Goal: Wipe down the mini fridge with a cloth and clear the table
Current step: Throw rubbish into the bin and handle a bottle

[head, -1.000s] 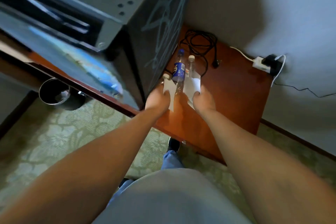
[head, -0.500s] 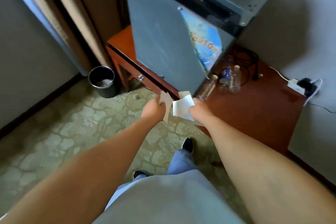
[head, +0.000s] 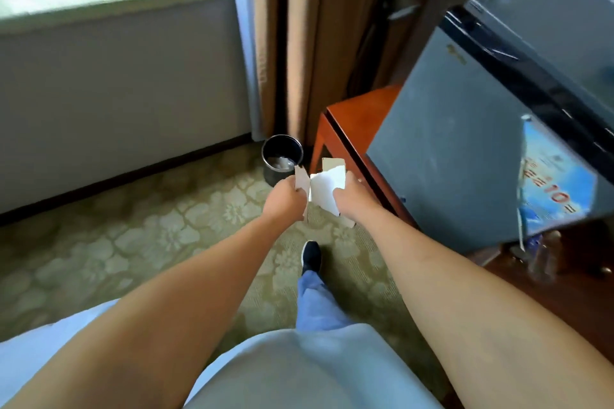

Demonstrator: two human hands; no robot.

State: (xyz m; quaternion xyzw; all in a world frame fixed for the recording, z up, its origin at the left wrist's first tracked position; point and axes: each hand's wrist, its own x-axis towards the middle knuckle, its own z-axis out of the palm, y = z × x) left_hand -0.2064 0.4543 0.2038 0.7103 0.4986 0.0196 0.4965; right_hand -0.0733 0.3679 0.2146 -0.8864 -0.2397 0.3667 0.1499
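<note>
A red-brown wooden desk (head: 352, 116) carries the grey mini fridge (head: 445, 156); blurred bottles (head: 540, 252) stand beside it. A black bin (head: 282, 156) sits on the patterned carpet (head: 149, 236).

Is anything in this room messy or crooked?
Yes. The blue poster on the mini fridge door hangs tilted, with one edge peeling away. Some bottles are huddled on the wooden table beside the fridge; they look blurry.

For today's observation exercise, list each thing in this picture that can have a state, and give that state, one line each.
Left hand: grips a white paper piece.
Right hand: grips folded white paper.
Mini fridge: door closed.
Waste bin: upright, open-topped, some rubbish inside.
Bottles: on the table, blurred.
Curtain: drawn aside.
</note>
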